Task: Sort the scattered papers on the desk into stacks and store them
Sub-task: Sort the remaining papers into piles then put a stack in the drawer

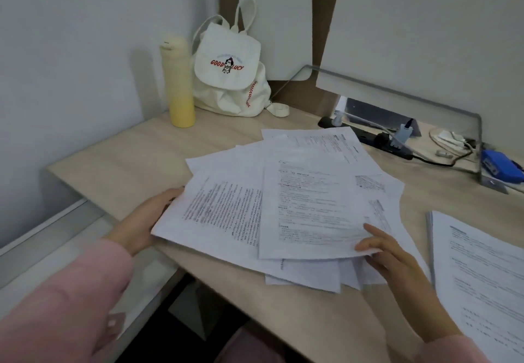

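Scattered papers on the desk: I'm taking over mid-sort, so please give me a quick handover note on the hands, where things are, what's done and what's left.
Left hand: holds the left edge of the loose papers.
Right hand: straight fingers rest on the top sheet's near right corner.
The loose papers lie fanned and overlapping mid-desk. One squared stack sits at the right edge.
The backpack and bottle stand in the back corner.
Done: one stack, it seems.
Left: gather the fanned sheets, square them into stacks and store everything. No storage spot is visible.
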